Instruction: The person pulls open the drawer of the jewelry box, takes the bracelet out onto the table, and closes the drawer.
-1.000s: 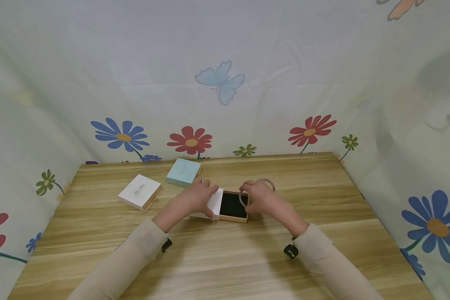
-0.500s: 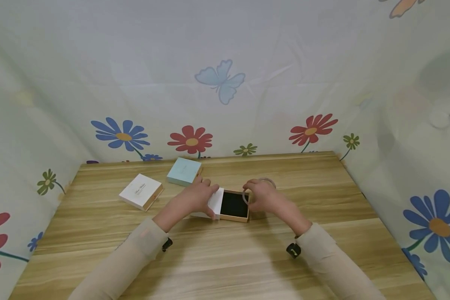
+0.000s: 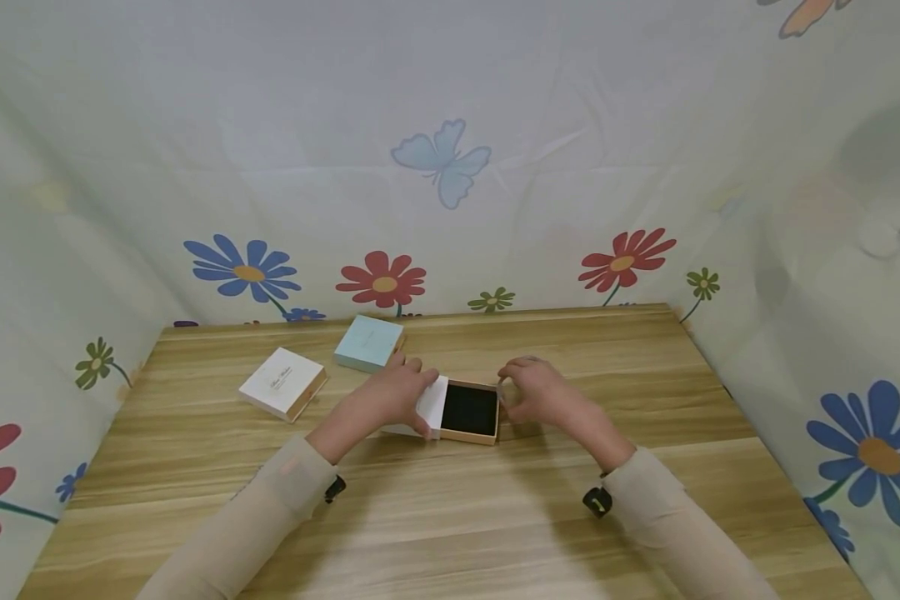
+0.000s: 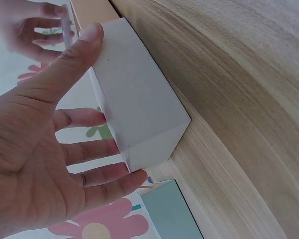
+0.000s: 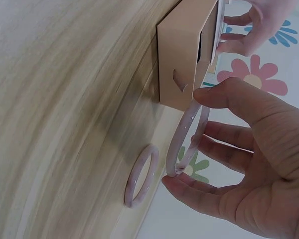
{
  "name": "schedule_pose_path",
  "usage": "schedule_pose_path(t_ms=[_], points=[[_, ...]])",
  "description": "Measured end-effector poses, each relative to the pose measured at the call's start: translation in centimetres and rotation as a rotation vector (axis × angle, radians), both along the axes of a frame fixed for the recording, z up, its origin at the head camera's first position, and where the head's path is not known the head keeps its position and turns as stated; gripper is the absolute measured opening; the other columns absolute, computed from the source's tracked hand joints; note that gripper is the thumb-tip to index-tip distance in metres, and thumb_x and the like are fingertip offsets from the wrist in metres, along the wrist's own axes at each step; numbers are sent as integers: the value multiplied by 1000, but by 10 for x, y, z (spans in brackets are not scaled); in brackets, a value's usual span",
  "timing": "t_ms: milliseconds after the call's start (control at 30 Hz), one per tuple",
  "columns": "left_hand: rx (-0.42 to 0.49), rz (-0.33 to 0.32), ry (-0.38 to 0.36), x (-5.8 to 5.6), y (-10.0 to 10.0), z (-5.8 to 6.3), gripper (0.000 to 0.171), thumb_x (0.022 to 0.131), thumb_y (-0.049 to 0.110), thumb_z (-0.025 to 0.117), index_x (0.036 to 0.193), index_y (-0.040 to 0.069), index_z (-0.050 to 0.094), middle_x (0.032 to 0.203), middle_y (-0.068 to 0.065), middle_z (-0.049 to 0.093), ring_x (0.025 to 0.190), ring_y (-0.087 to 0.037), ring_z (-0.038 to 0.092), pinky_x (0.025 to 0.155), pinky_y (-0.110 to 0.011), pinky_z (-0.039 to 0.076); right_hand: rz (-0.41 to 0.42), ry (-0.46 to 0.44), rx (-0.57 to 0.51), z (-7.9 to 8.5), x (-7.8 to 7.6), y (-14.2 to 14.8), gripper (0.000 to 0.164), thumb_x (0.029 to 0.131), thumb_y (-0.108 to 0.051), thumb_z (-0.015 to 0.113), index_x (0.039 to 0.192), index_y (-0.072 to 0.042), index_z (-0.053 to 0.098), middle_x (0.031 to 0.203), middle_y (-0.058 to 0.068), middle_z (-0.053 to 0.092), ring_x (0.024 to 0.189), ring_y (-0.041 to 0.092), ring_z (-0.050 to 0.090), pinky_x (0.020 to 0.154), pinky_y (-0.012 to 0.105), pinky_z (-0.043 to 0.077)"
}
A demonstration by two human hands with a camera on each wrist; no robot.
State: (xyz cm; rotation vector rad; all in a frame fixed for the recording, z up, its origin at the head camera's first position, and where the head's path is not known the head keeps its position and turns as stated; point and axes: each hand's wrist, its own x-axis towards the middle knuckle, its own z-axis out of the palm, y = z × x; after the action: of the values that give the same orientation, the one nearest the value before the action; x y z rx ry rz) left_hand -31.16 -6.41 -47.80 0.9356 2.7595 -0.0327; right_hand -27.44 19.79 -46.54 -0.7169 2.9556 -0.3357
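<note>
My left hand point(image 3: 393, 396) grips the white sleeve of a drawer-style gift box point(image 4: 134, 84), its thumb on the near side and its fingers over the far side. The kraft-coloured drawer point(image 5: 177, 52) is pulled partly out to the right, with a black pad point(image 3: 468, 408) inside. Just right of the drawer, my right hand point(image 3: 543, 396) holds a pale pinkish bangle point(image 5: 177, 139) upright between thumb and fingers. Beyond that hand, a second similar bangle point(image 5: 133, 179) lies on the table; in the head view the hand mostly hides it.
A closed white box point(image 3: 281, 383) with printed lettering sits on the wooden table point(image 3: 450, 517) at the left. Behind my left hand is a closed light-blue box point(image 3: 369, 342). A flower-patterned cloth point(image 3: 450, 233) rises along the table's back and sides.
My right hand has drawn slightly to the right with the bangle, from over the drawer's end to beside it. The left hand and the box stay in place.
</note>
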Motion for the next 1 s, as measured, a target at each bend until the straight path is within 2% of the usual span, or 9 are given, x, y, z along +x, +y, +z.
schedule_pose_path(t_ms=[333,600,800,1000], points=[[13,8,-5,1,0,0,98,65,59,91,142,12,55,129,-14,58,113,-33,44,96,-44,46,35,70,-14,-4,0,7,46,78,-14,79,119,3,68,121,17,68,120,36,59,100,50,49],[17,-2,-4,1,-1,0,97,65,59,91,142,12,55,126,-14,58,111,-32,45,95,-44,45,-5,27,-5,-5,0,10,48,79,-14,79,122,3,67,125,17,66,117,35,61,98,51,49],[9,-13,12,1,-1,-1,98,65,60,90,142,12,54,126,-15,59,110,-32,45,95,-44,45,-11,33,-19,-9,-2,17,46,77,-12,80,119,1,66,125,16,65,102,32,64,92,51,51],[1,-10,14,2,-1,1,98,65,61,90,143,13,54,125,-14,59,108,-31,44,93,-43,45,-14,35,-24,-12,-4,24,46,76,-11,81,118,2,67,131,18,63,106,35,65,94,53,50]])
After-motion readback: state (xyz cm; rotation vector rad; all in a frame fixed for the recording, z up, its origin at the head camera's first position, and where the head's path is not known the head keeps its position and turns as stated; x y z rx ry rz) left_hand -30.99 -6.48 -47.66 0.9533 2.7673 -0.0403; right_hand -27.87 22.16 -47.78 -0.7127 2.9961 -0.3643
